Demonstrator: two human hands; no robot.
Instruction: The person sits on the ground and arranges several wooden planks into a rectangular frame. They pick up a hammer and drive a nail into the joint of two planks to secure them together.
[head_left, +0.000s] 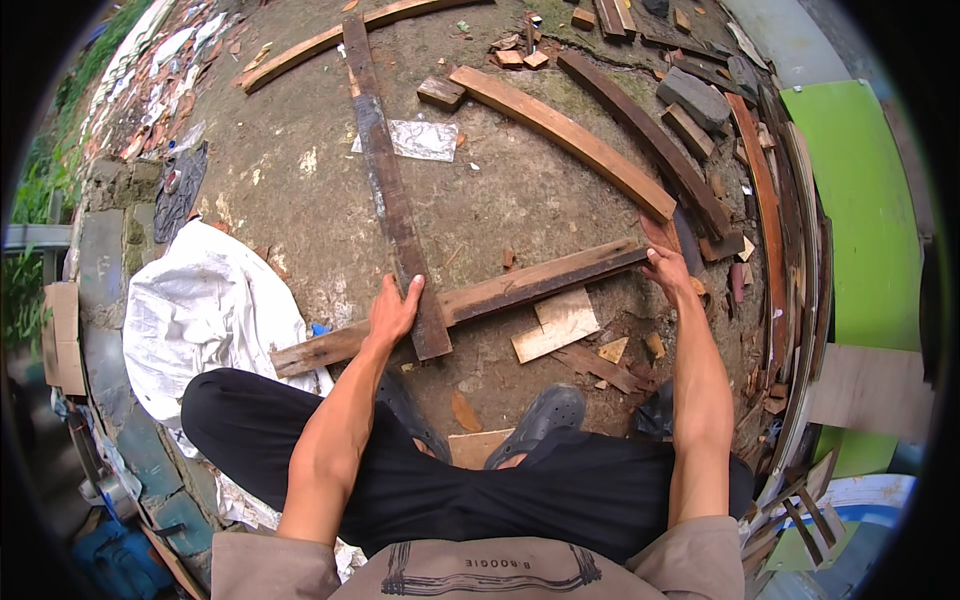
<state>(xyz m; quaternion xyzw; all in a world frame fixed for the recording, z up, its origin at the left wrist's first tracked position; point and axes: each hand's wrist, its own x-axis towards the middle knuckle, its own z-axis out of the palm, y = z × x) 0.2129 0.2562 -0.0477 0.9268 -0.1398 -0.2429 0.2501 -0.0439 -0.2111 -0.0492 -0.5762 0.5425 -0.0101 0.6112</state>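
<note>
In the left grip (395, 308), a plank (390, 190) crosses a beam (540, 274).

Looked bright and clear across the middle of the frame, lit by soft, diffuse outdoor daylight. Fell off to solid black at the corners, outside a round fisheye rim. Bent straight edges strongly, most plainly along the long plank (570, 135) at upper right. Washed out nearly to plain white on the cloth (205, 300) at left; sank close to black in the trousers (440, 500) at bottom. Cast faint, soft-edged shadows beside the lower beam (545, 277). Came out crisp at centre, but soft and murky at lower left.
</note>
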